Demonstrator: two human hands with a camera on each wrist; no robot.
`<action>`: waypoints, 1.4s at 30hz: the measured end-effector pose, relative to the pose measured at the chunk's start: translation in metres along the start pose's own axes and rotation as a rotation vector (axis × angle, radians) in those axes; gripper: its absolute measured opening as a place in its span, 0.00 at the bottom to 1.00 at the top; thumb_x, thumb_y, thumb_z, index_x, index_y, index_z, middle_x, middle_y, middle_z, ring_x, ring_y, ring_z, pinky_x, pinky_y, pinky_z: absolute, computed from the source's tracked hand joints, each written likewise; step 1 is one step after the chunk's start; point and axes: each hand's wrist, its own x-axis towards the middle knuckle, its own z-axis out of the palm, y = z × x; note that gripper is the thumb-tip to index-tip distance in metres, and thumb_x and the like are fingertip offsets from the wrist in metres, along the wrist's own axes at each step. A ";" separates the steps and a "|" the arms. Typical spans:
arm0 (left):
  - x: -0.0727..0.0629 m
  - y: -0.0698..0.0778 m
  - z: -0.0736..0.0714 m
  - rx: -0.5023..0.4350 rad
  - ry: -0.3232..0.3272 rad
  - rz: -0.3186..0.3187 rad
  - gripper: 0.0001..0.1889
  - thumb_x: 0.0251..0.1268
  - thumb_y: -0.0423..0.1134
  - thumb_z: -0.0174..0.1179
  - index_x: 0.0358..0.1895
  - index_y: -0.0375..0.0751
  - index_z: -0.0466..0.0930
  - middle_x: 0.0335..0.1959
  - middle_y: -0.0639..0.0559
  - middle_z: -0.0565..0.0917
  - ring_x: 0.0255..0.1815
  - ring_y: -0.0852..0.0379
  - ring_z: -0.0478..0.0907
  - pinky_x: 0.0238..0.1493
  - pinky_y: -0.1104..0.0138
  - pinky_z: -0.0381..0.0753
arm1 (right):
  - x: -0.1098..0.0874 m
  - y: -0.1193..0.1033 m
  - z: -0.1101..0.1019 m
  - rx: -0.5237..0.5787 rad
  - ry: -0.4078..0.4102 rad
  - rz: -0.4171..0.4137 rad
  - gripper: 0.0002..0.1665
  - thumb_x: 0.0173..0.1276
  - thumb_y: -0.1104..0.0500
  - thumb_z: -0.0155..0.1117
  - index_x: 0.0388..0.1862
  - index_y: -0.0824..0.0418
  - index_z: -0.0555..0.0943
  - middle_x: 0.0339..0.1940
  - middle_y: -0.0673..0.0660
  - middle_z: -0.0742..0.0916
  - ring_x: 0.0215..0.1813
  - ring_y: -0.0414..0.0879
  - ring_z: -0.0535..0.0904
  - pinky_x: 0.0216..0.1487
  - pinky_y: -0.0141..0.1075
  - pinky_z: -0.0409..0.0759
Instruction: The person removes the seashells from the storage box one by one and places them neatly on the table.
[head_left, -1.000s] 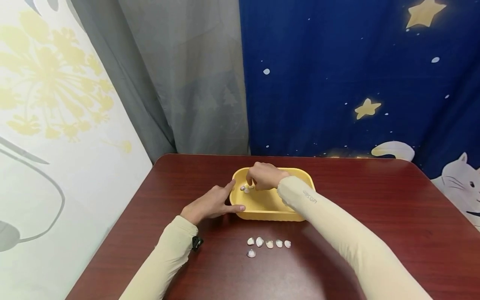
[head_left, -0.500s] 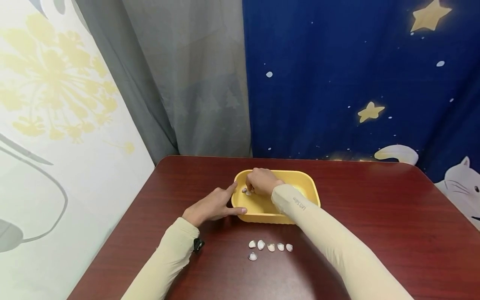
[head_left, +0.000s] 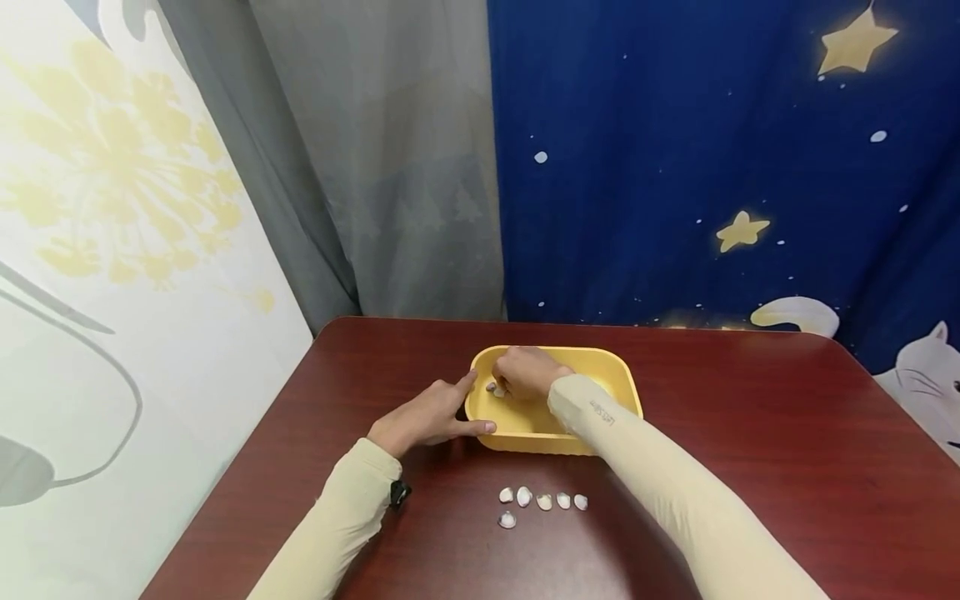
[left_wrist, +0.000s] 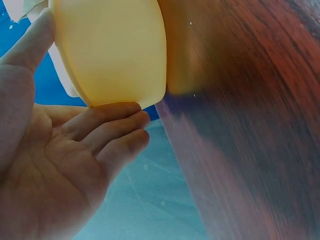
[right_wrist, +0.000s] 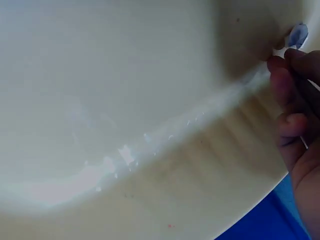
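A yellow plastic basin (head_left: 536,443) sits on the table. My left hand (head_left: 427,414) spans its left end, thumb and forefinger spread along the rim; in the left wrist view its other fingers lie nearly straight against the outer wall. Inside the basin, my right hand (head_left: 528,372) reaches to the left end with curled fingers. Between its fingertips in the right wrist view shows the pale edge of a seashell (right_wrist: 279,52), mostly hidden by the fingers. Another seashell (right_wrist: 299,36), white with a bluish-grey inside, lies just beyond them.
In front of the basin several small white seashells (head_left: 524,497) lie in a row on the dark red table (head_left: 750,442). A single seashell (head_left: 507,520) lies below the row's left end. Blue and grey curtains hang behind the table.
My right hand has lowered toward the shells at the basin's left end, and its fingers have closed on one. My left hand stays at the rim. The head view has shifted slightly.
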 end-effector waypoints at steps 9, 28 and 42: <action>0.001 0.003 0.000 0.024 -0.001 -0.008 0.53 0.62 0.64 0.64 0.80 0.35 0.52 0.30 0.49 0.79 0.36 0.58 0.76 0.44 0.65 0.76 | -0.003 0.003 -0.007 0.090 -0.099 0.049 0.04 0.64 0.57 0.71 0.29 0.51 0.89 0.25 0.46 0.86 0.27 0.39 0.76 0.35 0.33 0.79; -0.001 0.000 0.002 0.026 0.022 0.000 0.52 0.62 0.64 0.64 0.79 0.35 0.53 0.40 0.42 0.84 0.38 0.57 0.77 0.48 0.64 0.80 | -0.007 0.000 -0.015 0.120 -0.123 0.029 0.08 0.55 0.67 0.71 0.23 0.54 0.87 0.26 0.48 0.87 0.28 0.40 0.75 0.30 0.30 0.75; 0.000 0.000 0.000 0.015 -0.003 -0.032 0.53 0.61 0.66 0.64 0.80 0.38 0.52 0.30 0.51 0.79 0.36 0.58 0.76 0.42 0.66 0.75 | -0.033 -0.009 -0.050 0.351 -0.157 -0.020 0.04 0.61 0.70 0.67 0.30 0.63 0.87 0.24 0.57 0.88 0.23 0.51 0.87 0.28 0.28 0.79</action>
